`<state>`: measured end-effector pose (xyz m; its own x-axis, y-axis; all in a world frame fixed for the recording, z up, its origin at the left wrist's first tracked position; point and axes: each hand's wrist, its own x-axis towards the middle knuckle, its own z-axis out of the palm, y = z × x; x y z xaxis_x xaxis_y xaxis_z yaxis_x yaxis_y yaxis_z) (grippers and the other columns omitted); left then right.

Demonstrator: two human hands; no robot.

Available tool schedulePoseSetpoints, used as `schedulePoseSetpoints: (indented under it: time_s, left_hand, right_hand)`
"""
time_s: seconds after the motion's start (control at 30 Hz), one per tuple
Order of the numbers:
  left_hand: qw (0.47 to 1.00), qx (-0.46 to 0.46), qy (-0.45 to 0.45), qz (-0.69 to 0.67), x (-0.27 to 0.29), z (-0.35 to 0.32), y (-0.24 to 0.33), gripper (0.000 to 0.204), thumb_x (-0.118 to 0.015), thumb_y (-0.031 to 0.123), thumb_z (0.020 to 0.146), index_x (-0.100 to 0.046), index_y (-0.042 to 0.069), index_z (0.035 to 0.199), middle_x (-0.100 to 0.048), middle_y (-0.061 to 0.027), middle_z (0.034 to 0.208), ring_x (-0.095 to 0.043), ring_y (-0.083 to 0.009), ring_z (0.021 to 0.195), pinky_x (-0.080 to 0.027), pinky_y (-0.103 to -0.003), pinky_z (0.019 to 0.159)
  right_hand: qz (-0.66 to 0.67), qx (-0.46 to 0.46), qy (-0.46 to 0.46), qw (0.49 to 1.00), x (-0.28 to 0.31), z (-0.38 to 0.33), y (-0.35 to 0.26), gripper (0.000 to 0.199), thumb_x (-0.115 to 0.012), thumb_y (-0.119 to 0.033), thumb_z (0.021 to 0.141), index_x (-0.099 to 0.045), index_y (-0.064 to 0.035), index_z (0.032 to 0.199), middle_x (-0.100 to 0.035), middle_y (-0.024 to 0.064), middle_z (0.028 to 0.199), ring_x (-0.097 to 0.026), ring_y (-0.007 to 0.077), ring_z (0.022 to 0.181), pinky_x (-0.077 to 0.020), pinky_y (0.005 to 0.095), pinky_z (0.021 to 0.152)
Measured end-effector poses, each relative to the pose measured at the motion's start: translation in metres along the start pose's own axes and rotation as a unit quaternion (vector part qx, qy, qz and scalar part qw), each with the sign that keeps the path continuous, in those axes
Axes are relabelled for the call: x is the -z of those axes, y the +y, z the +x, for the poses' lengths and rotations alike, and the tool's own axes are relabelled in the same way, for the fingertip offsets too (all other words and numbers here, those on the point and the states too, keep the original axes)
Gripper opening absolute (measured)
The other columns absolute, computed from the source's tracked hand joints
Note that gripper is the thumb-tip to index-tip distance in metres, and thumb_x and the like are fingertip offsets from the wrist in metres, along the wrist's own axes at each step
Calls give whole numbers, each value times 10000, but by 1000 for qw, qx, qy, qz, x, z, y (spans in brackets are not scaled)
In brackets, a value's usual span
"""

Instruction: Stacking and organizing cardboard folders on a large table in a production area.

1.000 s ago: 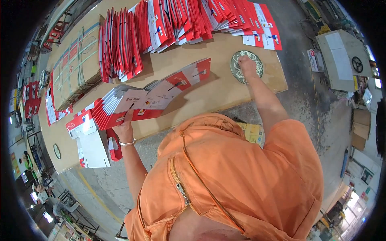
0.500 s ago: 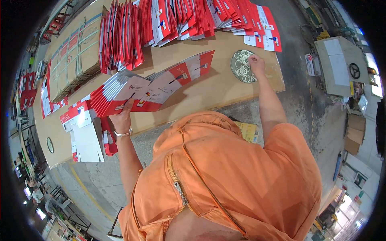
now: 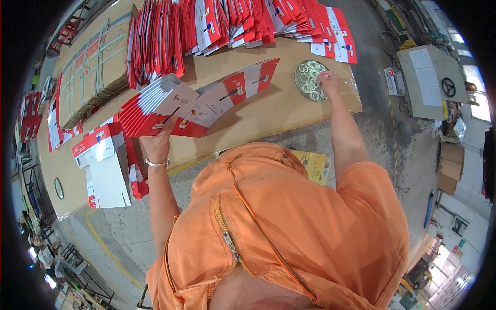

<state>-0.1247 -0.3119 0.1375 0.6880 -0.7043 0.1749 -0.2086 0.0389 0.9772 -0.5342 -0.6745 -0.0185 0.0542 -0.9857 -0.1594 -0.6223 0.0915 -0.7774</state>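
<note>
My left hand [image 3: 159, 139] grips a fanned bundle of flat red-and-white cardboard boxes [image 3: 209, 106] by its lower edge, thumb on the front face. The bundle stands tilted above the table, its folded edges spread to the left. Over at the right, my right hand [image 3: 329, 82] has its fingertips pinched together at a round dark dish [image 3: 298, 82] of cream-coloured rubber bands [image 3: 311, 70]. Exactly how many bands are between the fingers is hidden. A silver bracelet circles my left wrist.
Many flat red-and-white boxes [image 3: 155, 44] stand in rows along the far side of the cardboard-covered table [image 3: 258, 121]. A strapped brown carton bundle [image 3: 95, 67] sits at the far left. Loose folded boxes [image 3: 106, 165] overhang the near left edge, beside a small oval object [image 3: 58, 188].
The bundle in my left hand has shifted slightly up and its boxes have fanned a little. My right hand stays at the dish, its fingers still among the rubber bands. The view has shifted slightly.
</note>
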Motion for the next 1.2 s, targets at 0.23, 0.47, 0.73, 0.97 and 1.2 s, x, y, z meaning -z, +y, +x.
schedulePoseSetpoints:
  time_s: [0.23, 0.47, 0.73, 0.97, 1.2]
  left_hand:
    - [1000, 5, -9, -19, 1, 0, -3, 435, -790, -5, 684, -577, -8, 1063, -630, -80, 1006, -605, -153, 871, -513, -288, 760]
    - [1000, -7, -15, 7, 0, -1, 0, 405, -755, -21, 716, -558, 6, 1069, -615, -70, 1020, -593, -159, 908, -494, -299, 774]
    - [1000, -16, -3, 10, -2, -1, 5, 381, -758, -8, 719, -577, 10, 1054, -628, -68, 1008, -602, -158, 873, -496, -301, 761]
    - [1000, -14, -10, 15, 0, -2, 2, 358, -761, -11, 710, -591, -1, 1025, -633, -69, 989, -605, -154, 858, -497, -300, 751]
    - [1000, 3, -10, 8, -2, -2, 6, 349, -773, 17, 714, -598, -5, 1015, -636, -64, 983, -602, -151, 859, -496, -296, 757]
  right_hand:
    - [-58, 2, -32, 998, 8, 2, -3, 119, -619, -70, 823, -672, -1, 905, -657, 49, 709, -631, 113, 580, -472, 249, 498]
    - [-95, 28, -24, 995, 13, -12, -15, 177, -598, -92, 800, -695, -36, 937, -689, 77, 748, -685, 142, 628, -502, 251, 601]
    - [39, -41, -52, 997, 14, -12, -16, 147, -589, -26, 843, -649, 1, 975, -649, 56, 819, -681, 173, 677, -492, 238, 534]
    - [56, -81, -31, 995, 13, -11, -19, 135, -599, -65, 860, -632, -13, 980, -638, 47, 826, -655, 146, 686, -479, 227, 549]
    - [131, -119, -23, 984, 14, -8, -15, 135, -610, -123, 868, -628, -46, 977, -644, 41, 831, -624, 112, 684, -429, 207, 509]
